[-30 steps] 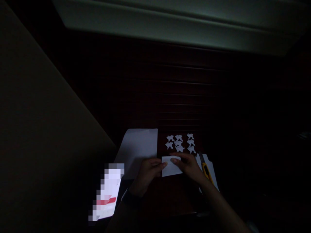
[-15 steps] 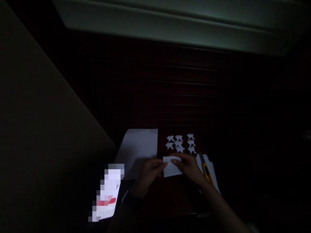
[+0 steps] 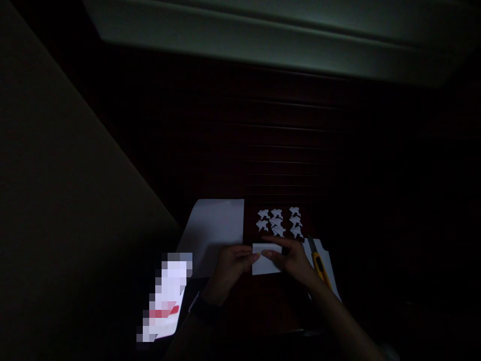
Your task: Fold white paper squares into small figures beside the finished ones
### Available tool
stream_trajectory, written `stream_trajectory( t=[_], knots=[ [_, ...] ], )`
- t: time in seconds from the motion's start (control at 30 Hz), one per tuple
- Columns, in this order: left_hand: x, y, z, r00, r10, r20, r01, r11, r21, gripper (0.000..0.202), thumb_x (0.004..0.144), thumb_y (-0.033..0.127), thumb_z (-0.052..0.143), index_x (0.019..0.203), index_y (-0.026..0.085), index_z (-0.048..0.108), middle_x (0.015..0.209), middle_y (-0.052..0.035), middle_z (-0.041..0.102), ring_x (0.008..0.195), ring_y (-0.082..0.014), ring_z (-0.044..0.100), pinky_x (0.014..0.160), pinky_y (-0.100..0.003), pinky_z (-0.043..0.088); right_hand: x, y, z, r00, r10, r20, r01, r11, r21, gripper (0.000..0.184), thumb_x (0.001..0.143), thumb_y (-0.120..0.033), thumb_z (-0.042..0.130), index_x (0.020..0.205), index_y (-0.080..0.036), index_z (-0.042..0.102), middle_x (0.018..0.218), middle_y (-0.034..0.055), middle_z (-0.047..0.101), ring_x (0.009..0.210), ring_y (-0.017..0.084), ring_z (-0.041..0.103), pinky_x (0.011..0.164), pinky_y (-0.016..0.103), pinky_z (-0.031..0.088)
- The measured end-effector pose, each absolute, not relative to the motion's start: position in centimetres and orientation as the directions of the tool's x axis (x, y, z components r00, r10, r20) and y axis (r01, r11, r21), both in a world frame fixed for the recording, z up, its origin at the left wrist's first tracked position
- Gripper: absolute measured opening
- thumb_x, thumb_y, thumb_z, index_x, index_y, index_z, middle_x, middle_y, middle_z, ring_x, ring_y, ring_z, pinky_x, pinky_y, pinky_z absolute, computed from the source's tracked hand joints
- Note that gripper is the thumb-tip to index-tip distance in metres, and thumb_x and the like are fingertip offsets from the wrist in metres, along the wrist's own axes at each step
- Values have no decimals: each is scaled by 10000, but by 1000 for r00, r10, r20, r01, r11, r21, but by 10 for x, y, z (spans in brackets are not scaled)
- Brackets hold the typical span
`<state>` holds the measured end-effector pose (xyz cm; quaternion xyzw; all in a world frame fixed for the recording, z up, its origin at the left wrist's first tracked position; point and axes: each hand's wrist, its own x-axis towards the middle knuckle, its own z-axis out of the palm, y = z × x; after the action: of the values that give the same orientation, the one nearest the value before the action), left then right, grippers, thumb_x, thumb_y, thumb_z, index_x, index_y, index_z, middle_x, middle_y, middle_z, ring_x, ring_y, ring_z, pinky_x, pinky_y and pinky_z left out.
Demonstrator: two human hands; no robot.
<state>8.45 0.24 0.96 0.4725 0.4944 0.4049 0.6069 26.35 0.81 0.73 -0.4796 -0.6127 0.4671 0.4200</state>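
Note:
A small white piece of paper lies between my hands over the dark table. My left hand pinches its left edge between thumb and fingers. From the right, my right hand has its thumb on the paper's face and its fingers along the upper edge, gripping it. Just beyond the paper sit several small folded white paper figures, set out in rows. A yellow utility knife rests to the right of my right hand.
A large white sheet lies at the left, partly under my left hand's shadow. White paper lies beneath the knife. A lit screen, partly pixelated, glows at lower left. The surroundings are very dark.
The small paper has straightened slightly and shifted a little to the right. My right thumb has slid slightly left across it. Everything else stays in place.

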Motion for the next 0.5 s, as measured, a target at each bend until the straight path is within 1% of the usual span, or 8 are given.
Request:
stream_trajectory(
  t=[0.07, 0.13, 0.23, 0.33, 0.43, 0.5],
  knots=[
    [86, 4, 6, 185, 967, -178, 31, 175, 984, 185, 653, 315, 672, 706, 138, 687, 706, -74, 693, 636, -187, 617, 535, -249, 446, 263, 8, 9, -184, 980, 77, 206, 115, -972, 353, 723, -325, 636, 1065, -237, 617, 980, 44, 658, 880, 205, 602, 773, 336, 470],
    [87, 5, 1, 196, 971, -133, 82, 119, 989, 143, 656, 292, 664, 655, 151, 684, 664, -58, 687, 628, -190, 618, 538, -253, 447, 262, 8, 8, -196, 977, 82, 232, 128, -964, 322, 717, -331, 641, 1022, -227, 642, 936, 49, 667, 858, 208, 608, 761, 336, 471],
    [89, 6, -6, 184, 977, -107, 113, 87, 990, 128, 663, 273, 654, 693, 154, 693, 703, -67, 698, 667, -205, 631, 582, -271, 466, 261, 9, 4, -214, 974, 74, 276, 133, -952, 242, 731, -347, 622, 929, -221, 682, 901, 52, 681, 837, 215, 616, 745, 335, 471],
    [92, 6, -11, 100, 987, -126, 81, 118, 990, 184, 653, 281, 670, 766, 138, 693, 772, -92, 706, 727, -222, 642, 635, -288, 484, 258, 10, -2, -181, 981, 70, 276, 119, -954, 223, 747, -347, 601, 905, -216, 688, 897, 48, 689, 824, 218, 623, 729, 331, 476],
    [97, 3, -12, 19, 992, -126, -7, 127, 992, 242, 654, 300, 677, 836, 141, 685, 842, -95, 707, 789, -225, 646, 681, -289, 492, 255, 11, -6, -70, 994, 80, 254, 95, -963, 233, 738, -357, 612, 891, -200, 687, 883, 51, 692, 814, 224, 626, 718, 324, 480],
    [102, 1, -11, -15, 994, -113, -68, 112, 991, 279, 675, 302, 663, 911, 154, 675, 918, -90, 699, 848, -225, 639, 723, -291, 491, 252, 11, -8, 6, 998, 69, 248, 66, -967, 251, 734, -372, 614, 888, -186, 681, 854, 56, 694, 782, 225, 630, 682, 315, 487]
  ],
)
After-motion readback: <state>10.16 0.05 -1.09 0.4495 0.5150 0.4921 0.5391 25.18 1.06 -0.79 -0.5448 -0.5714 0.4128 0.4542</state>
